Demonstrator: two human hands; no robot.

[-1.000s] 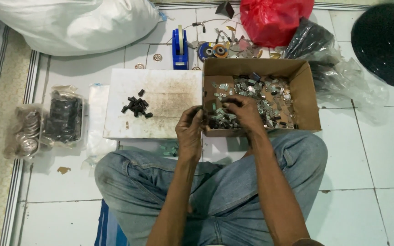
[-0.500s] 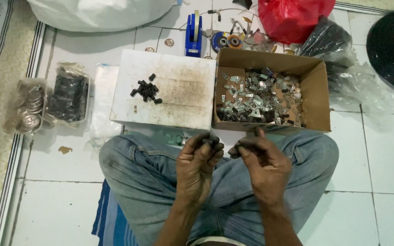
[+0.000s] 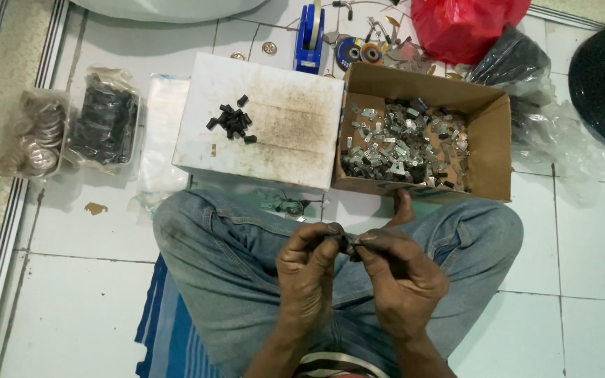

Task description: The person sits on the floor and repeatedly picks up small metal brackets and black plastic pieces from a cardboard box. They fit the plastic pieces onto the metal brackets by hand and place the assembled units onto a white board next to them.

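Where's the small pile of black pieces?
Head view, upper left: small pile of black pieces on the stained white board, left of the brown cardboard box.

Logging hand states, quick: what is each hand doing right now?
Left hand: fingers closed, pinching a small dark part at the fingertips.
Right hand: fingers closed on the same small part, tips meeting the left's.

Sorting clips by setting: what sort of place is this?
Likely a home floor used for small-parts assembly: white floor tiles, a cardboard box of metal clips, and both hands pinching a small part over crossed legs.
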